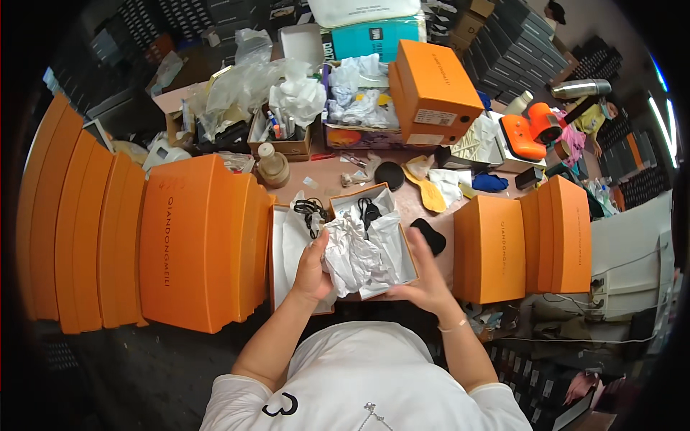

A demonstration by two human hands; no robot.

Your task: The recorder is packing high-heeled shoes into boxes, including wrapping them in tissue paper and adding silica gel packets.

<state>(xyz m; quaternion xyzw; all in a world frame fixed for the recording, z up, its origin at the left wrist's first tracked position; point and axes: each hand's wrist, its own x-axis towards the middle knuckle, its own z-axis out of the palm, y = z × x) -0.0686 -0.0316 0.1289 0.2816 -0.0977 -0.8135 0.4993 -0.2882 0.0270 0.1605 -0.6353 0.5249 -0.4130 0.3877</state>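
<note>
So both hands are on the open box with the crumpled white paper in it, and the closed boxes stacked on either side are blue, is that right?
Not quite: the head view shows the closed boxes on either side are orange, not blue. The rest holds. The left hand and right hand are both on the open box, which holds crumpled white paper.

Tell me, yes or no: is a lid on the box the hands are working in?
No: the open box shows crumpled white paper inside, with the left hand gripping the paper and the right hand at the box's edge.
</note>
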